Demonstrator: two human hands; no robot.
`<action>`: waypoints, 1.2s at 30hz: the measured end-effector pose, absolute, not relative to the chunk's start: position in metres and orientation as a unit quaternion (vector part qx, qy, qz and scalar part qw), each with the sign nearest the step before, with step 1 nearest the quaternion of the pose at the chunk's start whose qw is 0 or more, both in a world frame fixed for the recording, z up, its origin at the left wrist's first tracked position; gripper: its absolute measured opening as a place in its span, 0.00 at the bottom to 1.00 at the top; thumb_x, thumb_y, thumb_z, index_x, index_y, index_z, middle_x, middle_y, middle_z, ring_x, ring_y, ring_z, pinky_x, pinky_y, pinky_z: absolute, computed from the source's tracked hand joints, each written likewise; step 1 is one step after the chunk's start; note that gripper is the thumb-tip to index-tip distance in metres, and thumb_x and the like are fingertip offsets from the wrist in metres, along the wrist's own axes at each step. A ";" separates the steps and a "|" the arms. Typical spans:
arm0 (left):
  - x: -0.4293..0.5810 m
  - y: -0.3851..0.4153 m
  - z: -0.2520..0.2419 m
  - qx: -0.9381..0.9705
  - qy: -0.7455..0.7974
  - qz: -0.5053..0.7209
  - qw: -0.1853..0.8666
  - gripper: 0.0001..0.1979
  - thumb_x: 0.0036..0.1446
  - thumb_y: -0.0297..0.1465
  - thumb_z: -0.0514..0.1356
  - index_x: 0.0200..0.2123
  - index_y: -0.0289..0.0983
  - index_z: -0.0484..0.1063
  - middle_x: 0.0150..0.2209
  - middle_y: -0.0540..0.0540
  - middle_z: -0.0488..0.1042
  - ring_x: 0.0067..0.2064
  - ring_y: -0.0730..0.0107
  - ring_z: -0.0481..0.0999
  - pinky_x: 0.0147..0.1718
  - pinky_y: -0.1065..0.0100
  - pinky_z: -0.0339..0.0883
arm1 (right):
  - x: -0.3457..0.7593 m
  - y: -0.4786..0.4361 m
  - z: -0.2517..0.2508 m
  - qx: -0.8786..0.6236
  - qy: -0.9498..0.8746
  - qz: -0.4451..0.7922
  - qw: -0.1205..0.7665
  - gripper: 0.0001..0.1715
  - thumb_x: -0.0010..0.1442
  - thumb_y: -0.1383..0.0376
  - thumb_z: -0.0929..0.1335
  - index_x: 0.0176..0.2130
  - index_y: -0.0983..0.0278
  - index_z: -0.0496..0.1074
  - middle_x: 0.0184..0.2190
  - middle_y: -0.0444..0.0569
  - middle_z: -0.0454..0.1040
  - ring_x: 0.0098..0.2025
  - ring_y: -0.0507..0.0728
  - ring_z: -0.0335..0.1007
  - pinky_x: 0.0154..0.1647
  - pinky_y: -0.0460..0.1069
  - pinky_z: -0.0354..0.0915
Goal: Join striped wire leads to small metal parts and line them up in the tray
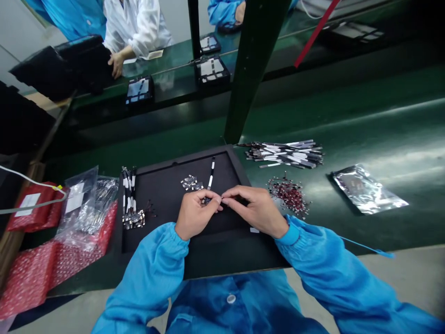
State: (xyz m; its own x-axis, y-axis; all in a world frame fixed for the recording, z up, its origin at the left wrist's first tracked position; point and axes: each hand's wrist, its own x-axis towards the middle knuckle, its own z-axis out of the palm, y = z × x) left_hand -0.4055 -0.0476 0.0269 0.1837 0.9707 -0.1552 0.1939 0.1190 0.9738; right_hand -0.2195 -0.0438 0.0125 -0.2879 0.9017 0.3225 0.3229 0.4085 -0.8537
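Over a black foam tray (163, 204), my left hand (196, 211) pinches a small circuit board (206, 201), which my fingers partly cover. A black-and-white flat flex cable (212, 174) runs up from that board across the tray. Close against it, my right hand (255, 206) has thumb and forefinger pinched together at the board's edge; whatever is between them is too small to make out. Beyond my fingers lies a little pile of loose circuit boards (190, 182). On the tray's left side rest several boards with flex cables attached (129, 199).
Right of the tray are a heap of flex cables (285, 153), a pile of small red-and-black wired parts (290, 195) and a silver antistatic bag (368, 188). Red bubble-wrap (31, 273) and clear bags (83, 204) lie left. A green post (255, 69) rises behind; co-workers stand across the bench.
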 end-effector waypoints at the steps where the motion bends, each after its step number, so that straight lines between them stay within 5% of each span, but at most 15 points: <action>1: -0.405 -0.047 0.027 0.552 0.527 0.368 0.532 0.09 0.58 0.33 0.64 0.31 0.33 0.78 0.28 0.44 0.80 0.31 0.67 0.81 0.30 0.70 0.73 | -0.220 -0.044 0.013 -0.416 -0.729 0.334 0.428 0.04 0.66 0.66 0.69 0.38 0.60 0.76 0.34 0.45 0.80 0.36 0.55 0.77 0.38 0.49 0.70; 5: -0.404 -0.046 0.029 0.524 0.520 0.378 0.560 0.08 0.58 0.33 0.64 0.32 0.33 0.77 0.30 0.43 0.80 0.32 0.66 0.81 0.33 0.69 0.75 | -0.221 -0.044 0.014 -0.403 -0.735 0.326 0.437 0.06 0.67 0.66 0.67 0.38 0.60 0.75 0.34 0.47 0.78 0.35 0.55 0.75 0.36 0.50 0.69; 10: -0.407 -0.043 0.025 0.462 0.471 0.407 0.632 0.15 0.57 0.32 0.64 0.48 0.34 0.73 0.49 0.37 0.79 0.42 0.64 0.83 0.42 0.66 0.76 | -0.219 -0.044 0.011 -0.432 -0.722 0.311 0.442 0.06 0.68 0.65 0.66 0.39 0.61 0.74 0.34 0.48 0.76 0.34 0.55 0.72 0.34 0.49 0.66; 20: -0.404 -0.044 0.027 0.349 0.457 0.460 0.677 0.36 0.51 0.32 0.72 0.56 0.39 0.54 0.37 0.45 0.82 0.39 0.60 0.84 0.44 0.58 0.77 | -0.223 -0.043 0.003 -0.418 -0.731 0.315 0.439 0.06 0.70 0.66 0.65 0.40 0.61 0.71 0.35 0.47 0.75 0.36 0.55 0.72 0.39 0.50 0.65; 30: -0.407 -0.042 0.026 0.372 0.490 0.399 0.680 0.18 0.50 0.35 0.72 0.38 0.32 0.69 0.33 0.43 0.81 0.36 0.61 0.84 0.39 0.65 0.78 | -0.222 -0.043 0.002 -0.419 -0.725 0.330 0.435 0.05 0.69 0.67 0.66 0.39 0.61 0.72 0.34 0.46 0.75 0.36 0.54 0.71 0.39 0.49 0.65; 36: -0.407 -0.042 0.027 0.389 0.503 0.392 0.665 0.15 0.51 0.34 0.71 0.37 0.31 0.72 0.32 0.43 0.81 0.36 0.63 0.84 0.38 0.67 0.79 | -0.222 -0.043 0.003 -0.420 -0.724 0.353 0.420 0.06 0.69 0.67 0.66 0.38 0.61 0.73 0.34 0.46 0.76 0.36 0.54 0.72 0.39 0.49 0.65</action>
State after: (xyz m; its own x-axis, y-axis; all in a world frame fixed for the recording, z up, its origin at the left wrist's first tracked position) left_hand -0.4068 -0.0417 0.0270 0.1873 0.9122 -0.3644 -0.1308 0.3908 0.9111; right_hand -0.2222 -0.0430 0.0028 -0.2958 0.9032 0.3111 0.3114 0.3991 -0.8624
